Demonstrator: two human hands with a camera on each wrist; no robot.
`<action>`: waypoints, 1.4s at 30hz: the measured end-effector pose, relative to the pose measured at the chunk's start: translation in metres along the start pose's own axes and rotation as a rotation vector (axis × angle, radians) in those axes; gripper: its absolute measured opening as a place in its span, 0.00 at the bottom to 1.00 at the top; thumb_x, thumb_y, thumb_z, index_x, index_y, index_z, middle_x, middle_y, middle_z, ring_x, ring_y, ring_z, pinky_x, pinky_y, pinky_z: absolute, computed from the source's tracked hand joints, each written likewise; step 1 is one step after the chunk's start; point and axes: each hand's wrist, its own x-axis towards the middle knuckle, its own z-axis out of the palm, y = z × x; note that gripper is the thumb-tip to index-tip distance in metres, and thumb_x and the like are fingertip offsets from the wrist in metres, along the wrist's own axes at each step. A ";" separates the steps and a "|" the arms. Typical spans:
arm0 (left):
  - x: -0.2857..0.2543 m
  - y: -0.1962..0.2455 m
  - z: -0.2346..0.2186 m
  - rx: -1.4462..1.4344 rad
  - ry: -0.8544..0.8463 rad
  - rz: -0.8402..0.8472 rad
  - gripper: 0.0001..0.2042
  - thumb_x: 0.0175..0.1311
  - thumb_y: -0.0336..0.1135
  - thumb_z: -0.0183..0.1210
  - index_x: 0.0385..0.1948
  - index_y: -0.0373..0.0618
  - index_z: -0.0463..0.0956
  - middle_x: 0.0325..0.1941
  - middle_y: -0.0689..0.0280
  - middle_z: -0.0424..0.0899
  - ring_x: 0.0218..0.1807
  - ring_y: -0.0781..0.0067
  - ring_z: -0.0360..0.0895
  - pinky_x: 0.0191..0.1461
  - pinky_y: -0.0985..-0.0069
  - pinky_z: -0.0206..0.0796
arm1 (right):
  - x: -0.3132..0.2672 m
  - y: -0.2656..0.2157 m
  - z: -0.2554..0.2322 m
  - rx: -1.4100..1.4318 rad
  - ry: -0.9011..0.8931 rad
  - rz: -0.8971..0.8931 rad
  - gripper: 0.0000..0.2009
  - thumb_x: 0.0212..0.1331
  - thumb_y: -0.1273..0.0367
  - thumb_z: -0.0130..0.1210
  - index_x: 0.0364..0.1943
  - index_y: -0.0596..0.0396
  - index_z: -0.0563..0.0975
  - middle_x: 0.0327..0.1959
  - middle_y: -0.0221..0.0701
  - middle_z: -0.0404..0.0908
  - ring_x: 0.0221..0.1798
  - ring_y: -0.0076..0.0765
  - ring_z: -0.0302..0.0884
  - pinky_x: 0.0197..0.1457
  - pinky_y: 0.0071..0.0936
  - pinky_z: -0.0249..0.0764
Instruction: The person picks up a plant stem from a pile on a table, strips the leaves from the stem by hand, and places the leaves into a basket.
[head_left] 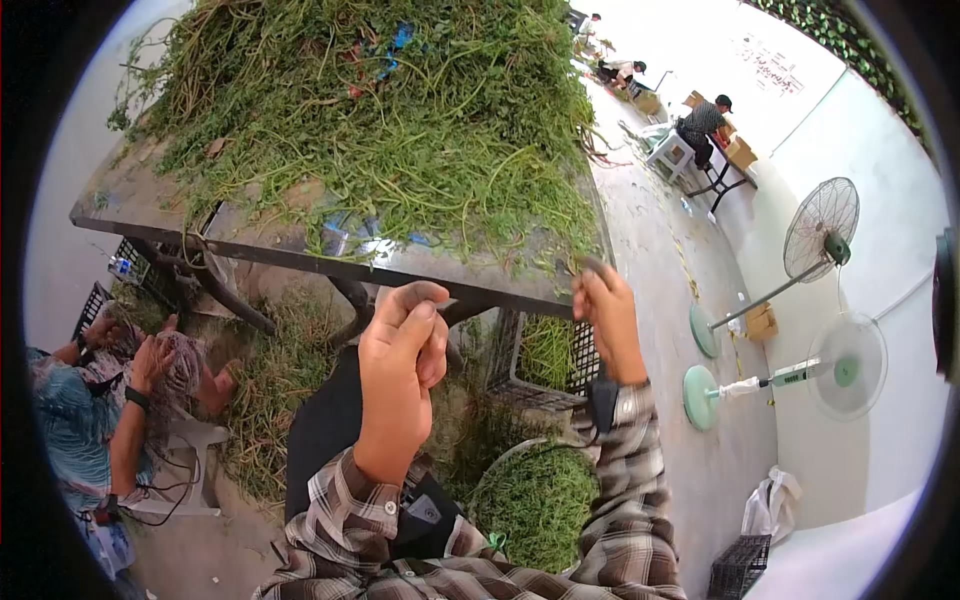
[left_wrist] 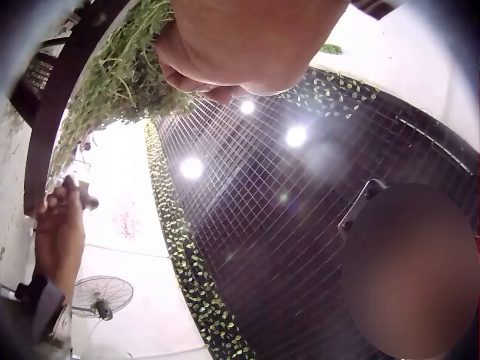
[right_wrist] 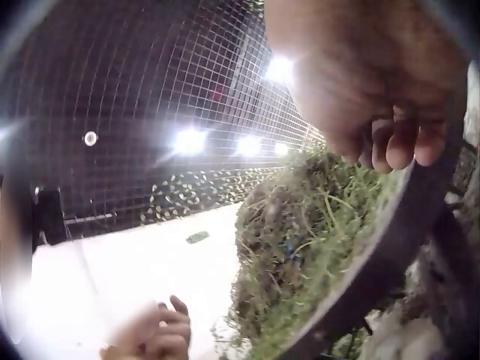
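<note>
In the head view my left hand is raised before the table's front edge, its fingers curled and the thumb against the index finger. No object shows in it. My right hand is raised to its right, beside the table's corner, with fingers bent and a dark-looking fingertip. In the right wrist view the right hand's curled fingertips show nothing between them. Both hands are apart from the big heap of green leafy stems on the dark table.
Below the table stand a black crate of green stems and a round container of cut greens. A seated person is at the left, near stems on the floor. Two fans stand right; another person sits farther back.
</note>
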 end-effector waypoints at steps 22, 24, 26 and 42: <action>-0.001 0.005 -0.003 -0.022 -0.067 -0.094 0.08 0.64 0.33 0.50 0.39 0.40 0.72 0.17 0.75 0.66 0.15 0.91 0.52 0.17 0.89 0.43 | 0.172 -0.054 0.061 0.373 -0.099 -0.143 0.11 0.62 0.73 0.44 0.45 0.62 0.72 0.34 0.34 0.78 0.31 0.25 0.75 0.33 0.22 0.75; -0.002 0.005 -0.001 -0.022 -0.074 -0.097 0.07 0.64 0.31 0.49 0.38 0.38 0.71 0.17 0.74 0.66 0.15 0.90 0.52 0.17 0.88 0.43 | 0.155 -0.075 0.057 0.448 -0.095 -0.235 0.11 0.63 0.74 0.44 0.46 0.62 0.72 0.36 0.35 0.78 0.34 0.25 0.75 0.36 0.21 0.75; -0.002 0.004 -0.001 -0.004 -0.086 -0.100 0.07 0.64 0.32 0.49 0.38 0.39 0.72 0.17 0.74 0.66 0.15 0.91 0.52 0.17 0.88 0.43 | 0.140 -0.088 0.052 0.416 -0.082 -0.307 0.12 0.63 0.74 0.44 0.49 0.62 0.71 0.41 0.36 0.78 0.39 0.25 0.75 0.40 0.20 0.73; 0.002 -0.015 0.000 0.052 -0.160 -0.095 0.17 0.68 0.39 0.45 0.51 0.37 0.68 0.43 0.63 0.79 0.43 0.75 0.75 0.48 0.78 0.67 | -0.106 -0.043 0.075 -0.730 -0.209 -1.005 0.13 0.44 0.79 0.53 0.37 0.56 0.79 0.38 0.36 0.80 0.38 0.38 0.76 0.40 0.30 0.72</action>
